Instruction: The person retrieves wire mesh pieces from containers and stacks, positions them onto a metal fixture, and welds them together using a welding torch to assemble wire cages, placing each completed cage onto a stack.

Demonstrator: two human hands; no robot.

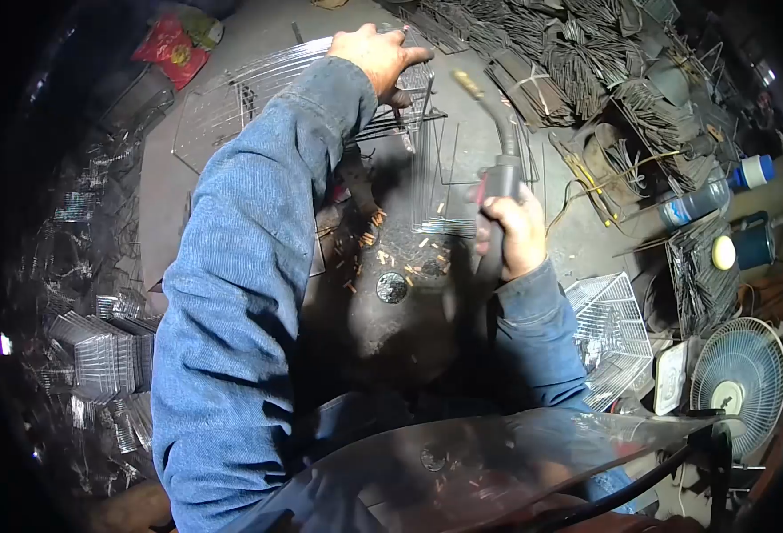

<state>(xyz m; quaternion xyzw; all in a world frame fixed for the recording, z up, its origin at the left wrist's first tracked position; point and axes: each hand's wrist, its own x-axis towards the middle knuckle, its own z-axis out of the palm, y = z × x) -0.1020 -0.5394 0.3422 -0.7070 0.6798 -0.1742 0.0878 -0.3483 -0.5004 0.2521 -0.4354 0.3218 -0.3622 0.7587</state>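
Note:
My left hand (376, 60) reaches far forward and is closed over the top corner of a wire basket (276, 78) made of thin shiny rods. Some of its fingers are hidden behind the wires. My right hand (517, 229) is wrapped round the black handle of a welding torch (503, 178). The torch's curved neck points up and left, and its brass-coloured tip is apart from the basket, to the right of my left hand. Loose thin rods (449, 164) lie between the basket and the torch.
Small orange-brown stubs (382, 258) litter the dark surface below my hands. Bundles of bent wire (578, 75) are heaped at upper right. A white wire basket (609, 329), a fan (738, 377) and a water bottle (698, 206) stand right. A clear visor (480, 471) crosses the bottom.

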